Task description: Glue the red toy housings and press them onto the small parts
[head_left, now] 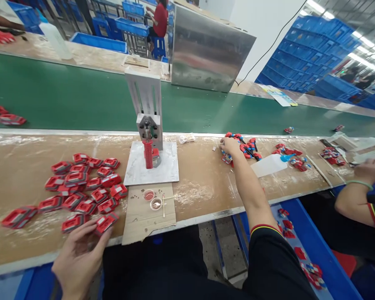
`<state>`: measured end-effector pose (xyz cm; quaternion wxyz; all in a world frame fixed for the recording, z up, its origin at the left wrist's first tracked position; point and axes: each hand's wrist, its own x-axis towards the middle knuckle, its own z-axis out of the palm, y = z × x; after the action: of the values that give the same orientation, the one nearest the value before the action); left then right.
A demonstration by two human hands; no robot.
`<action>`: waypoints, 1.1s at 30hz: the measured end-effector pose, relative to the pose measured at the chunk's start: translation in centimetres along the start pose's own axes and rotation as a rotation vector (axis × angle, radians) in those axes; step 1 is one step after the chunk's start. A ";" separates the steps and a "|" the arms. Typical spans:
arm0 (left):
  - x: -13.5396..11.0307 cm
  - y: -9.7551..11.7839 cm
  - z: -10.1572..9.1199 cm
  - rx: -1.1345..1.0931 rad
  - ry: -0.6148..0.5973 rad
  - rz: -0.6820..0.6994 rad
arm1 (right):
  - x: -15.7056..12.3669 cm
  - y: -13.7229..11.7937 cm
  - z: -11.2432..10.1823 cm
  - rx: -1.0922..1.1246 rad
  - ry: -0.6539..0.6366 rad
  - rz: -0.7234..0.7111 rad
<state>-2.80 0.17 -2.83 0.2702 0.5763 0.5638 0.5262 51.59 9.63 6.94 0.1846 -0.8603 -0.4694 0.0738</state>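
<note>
My left hand point(81, 254) grips a red-and-grey plastic shell point(106, 223), shaped like a toy vehicle body, between thumb and fingers at the bench's front edge. Beyond it lies a loose pile of similar red shells point(76, 178). My right hand point(230, 146) reaches far forward, its fingers bent down at a cluster of small red, blue and black parts point(245, 146); what they hold, if anything, is hidden. A hand press with a red handle point(148, 154) stands between my hands on a metal base plate point(133, 173), with a red piece under it.
On cardboard point(134, 227) sit two small cups point(156, 203) and cotton swabs point(163, 208). A white bottle point(270, 165) lies beside my right forearm. The green belt point(81, 91) runs behind the bench. A co-worker's hand point(368, 171) is at the right. Below is a blue bin point(318, 237).
</note>
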 end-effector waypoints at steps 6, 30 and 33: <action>0.2 5.2 0.7 -0.346 -0.076 0.083 | -9.5 -2.4 1.3 0.405 0.039 -0.222; -2.0 6.1 4.4 -0.672 -0.422 -0.204 | -29.4 -14.8 8.4 0.841 0.115 -0.749; -1.9 6.1 4.0 -0.626 -0.488 -0.211 | -28.7 -15.0 7.8 0.715 0.123 -0.866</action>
<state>3.44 -1.77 0.96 0.6108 0.5132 0.3518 0.4896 21.77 -5.02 4.22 0.5052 -0.4760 -0.7135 0.0956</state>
